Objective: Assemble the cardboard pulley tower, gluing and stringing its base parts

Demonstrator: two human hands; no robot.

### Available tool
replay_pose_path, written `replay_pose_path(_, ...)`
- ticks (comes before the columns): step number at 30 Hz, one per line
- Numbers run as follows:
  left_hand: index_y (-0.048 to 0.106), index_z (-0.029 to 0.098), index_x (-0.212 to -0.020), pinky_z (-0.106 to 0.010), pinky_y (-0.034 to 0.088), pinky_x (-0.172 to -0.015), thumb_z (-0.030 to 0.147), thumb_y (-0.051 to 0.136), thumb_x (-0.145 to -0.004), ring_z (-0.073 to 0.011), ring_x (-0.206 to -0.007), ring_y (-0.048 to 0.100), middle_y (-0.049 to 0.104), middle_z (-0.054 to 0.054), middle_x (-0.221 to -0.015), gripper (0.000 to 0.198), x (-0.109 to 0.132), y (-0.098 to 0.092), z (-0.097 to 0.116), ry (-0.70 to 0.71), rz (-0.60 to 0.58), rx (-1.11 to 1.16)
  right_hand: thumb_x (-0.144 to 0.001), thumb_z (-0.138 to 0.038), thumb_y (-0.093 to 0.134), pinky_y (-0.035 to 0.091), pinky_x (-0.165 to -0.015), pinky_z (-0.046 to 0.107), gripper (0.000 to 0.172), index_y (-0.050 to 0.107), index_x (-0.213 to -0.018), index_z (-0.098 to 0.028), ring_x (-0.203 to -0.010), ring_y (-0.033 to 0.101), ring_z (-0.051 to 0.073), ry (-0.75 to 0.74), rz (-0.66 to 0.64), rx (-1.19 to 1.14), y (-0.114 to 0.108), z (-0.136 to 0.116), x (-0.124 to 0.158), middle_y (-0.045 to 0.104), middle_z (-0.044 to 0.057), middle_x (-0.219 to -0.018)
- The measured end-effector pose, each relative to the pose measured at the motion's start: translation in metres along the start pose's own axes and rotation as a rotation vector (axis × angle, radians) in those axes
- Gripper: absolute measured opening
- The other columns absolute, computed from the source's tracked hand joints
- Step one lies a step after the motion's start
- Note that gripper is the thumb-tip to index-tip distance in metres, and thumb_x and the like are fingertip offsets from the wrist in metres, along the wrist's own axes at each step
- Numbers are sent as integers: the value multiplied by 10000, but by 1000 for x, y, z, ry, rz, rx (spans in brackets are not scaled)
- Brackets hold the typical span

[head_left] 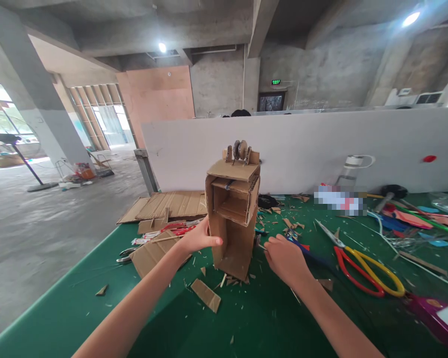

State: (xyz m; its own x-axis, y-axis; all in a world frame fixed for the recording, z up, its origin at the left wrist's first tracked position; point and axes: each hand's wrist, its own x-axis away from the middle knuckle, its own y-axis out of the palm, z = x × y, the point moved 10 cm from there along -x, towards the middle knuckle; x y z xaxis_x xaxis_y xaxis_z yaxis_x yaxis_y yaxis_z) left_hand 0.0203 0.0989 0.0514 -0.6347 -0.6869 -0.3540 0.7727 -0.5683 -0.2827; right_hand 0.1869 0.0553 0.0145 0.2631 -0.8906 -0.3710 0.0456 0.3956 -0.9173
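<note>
An upright, open-fronted cardboard box (217, 238) stands on the green table. My left hand (199, 237) grips its left wall, thumb across the front edge and the other fingers hidden behind. Inside the upper part sits a smaller open cardboard box (234, 206), with the space under it open. On top, a pulley of round cardboard discs (241, 149) is held between small upright pieces. My right hand (283, 253) is closed at the box's lower right side, pinching a thin crank handle (262, 246) beside a small disc; the fingertips partly hide it.
Red-and-yellow-handled scissors (362, 263) lie open at right, near a purple object (433, 318). Cardboard sheets (171, 205) and pliers (125, 256) lie at left. Cardboard scraps (206, 294) litter the table. A clear bottle (351, 171) stands before the white partition (291, 144).
</note>
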Motion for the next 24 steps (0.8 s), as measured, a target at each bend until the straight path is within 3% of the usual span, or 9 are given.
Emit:
replay_pose_path(7, 299, 155, -1385, -456, 385, -978, 610, 710, -578, -379, -1220, 412, 457, -170, -1339, 1013, 1, -1, 2, -4, -15, -32, -917, -236, 383, 313, -647, 268, 234, 604, -849, -202, -815, 545, 164, 177, 146, -30, -11, 20, 1, 625, 33, -818)
replay_pose_path(13, 320, 145, -1363, -468, 375, -982, 635, 702, -564, -381, -1219, 411, 487, -172, -1303, 1013, 0, 1, 5, -12, 0, -23, -852, -155, 455, 302, -606, 260, 182, 567, -715, -200, -815, 548, 169, 56, -2, -69, 4, 3, 1, 621, 22, -761)
replay_pose_path(18, 343, 144, -1334, -466, 374, -982, 623, 711, -563, -368, -1205, 429, 508, -166, -1277, 980, 0, 1, 4, -25, -19, -12, -896, -198, 397, 302, -589, 250, 211, 565, -769, -209, -794, 548, 149, 142, 51, -129, -5, 10, 2, 610, 8, -785)
replay_pose_path(24, 332, 151, -1330, -468, 344, -1010, 608, 710, -582, -367, -1247, 380, 489, -164, -1299, 954, 0, 1, 5, 5, -13, -35, -910, -204, 366, 318, -598, 249, 234, 564, -785, -206, -788, 550, 143, 145, 85, -146, -7, 9, 1, 601, 13, -788)
